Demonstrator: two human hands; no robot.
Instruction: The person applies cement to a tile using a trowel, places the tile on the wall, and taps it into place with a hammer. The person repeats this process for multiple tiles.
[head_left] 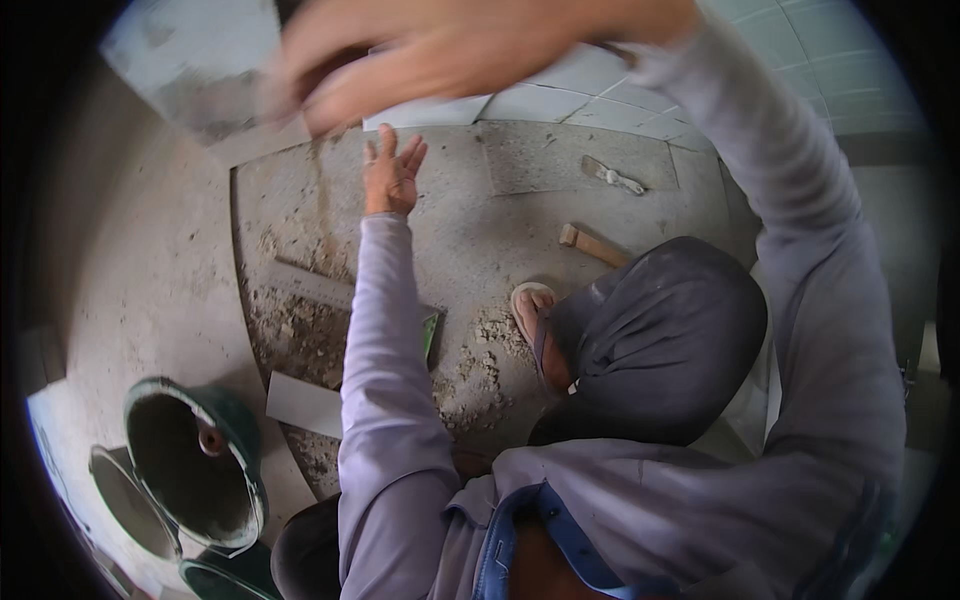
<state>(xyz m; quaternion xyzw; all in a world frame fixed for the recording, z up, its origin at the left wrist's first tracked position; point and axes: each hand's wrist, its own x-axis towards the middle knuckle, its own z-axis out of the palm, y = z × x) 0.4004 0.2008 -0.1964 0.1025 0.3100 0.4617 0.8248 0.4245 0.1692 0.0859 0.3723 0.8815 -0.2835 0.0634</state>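
Note:
My right hand (450, 55) is raised across the top of the view, close to the camera and blurred. Its thumb and fingers stand apart, and nothing shows in them. Below it, my left hand (391, 178) reaches forward with spread fingers. The fingertips are by the lower edge of a white tile (430, 112) at the foot of the wall; I cannot tell if they touch it. My right hand covers much of that tile's upper part.
White tiles (620, 105) line the wall ahead. A small trowel (613, 176) and a wooden-handled tool (592, 244) lie on the concrete floor (460, 220). Mortar crumbs (310, 330) and a loose tile piece (305, 404) are at left, near dark buckets (245, 425). My sandalled foot (535, 310) is right of centre.

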